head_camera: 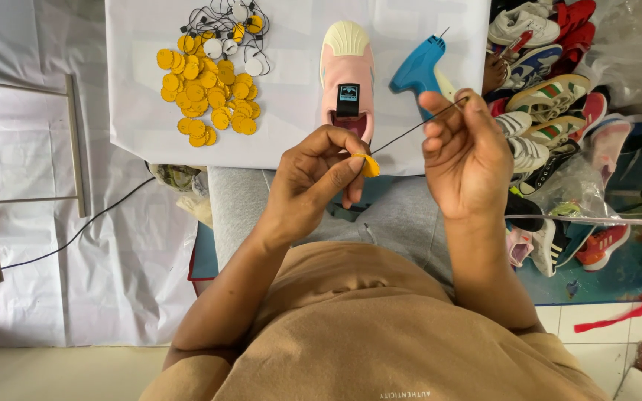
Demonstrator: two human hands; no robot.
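While a pink slip-on shoe (pixel 347 78) with a cream toe cap lies toe-away on the white sheet (pixel 291 134) ahead, a seated person works a thin black cord (pixel 410 131) through a small yellow disc tag (pixel 369 165) above the lap. The left hand (pixel 310 186) pinches the tag between thumb and fingertips, holding it steady at its edge, seemingly so its face stays clear for the cord. The right hand (pixel 466 152) is closed on the cord's far end, fingers curled, and draws it taut on a rising diagonal from the tag; judging by the straight line of the cord, the tension keeps it from slipping out.

Supplies are laid within arm's reach. A heap of matching yellow tags (pixel 209 96) sits on the sheet to the left, touching a tangle of black cords with white and yellow discs (pixel 228 33) just beyond it, apparently stock kept apart from the shoe. A blue tagging gun (pixel 419 68) rests beside the shoe on the right, its needle pointing away from the body, untouched by either hand.

Off the sheet's right edge, a loose pile of sneakers (pixel 551 111) in white, red, green and black spreads across the floor, some in clear plastic bags (pixel 633 59). A dark cable (pixel 76 234) trails over the white floor covering at left.
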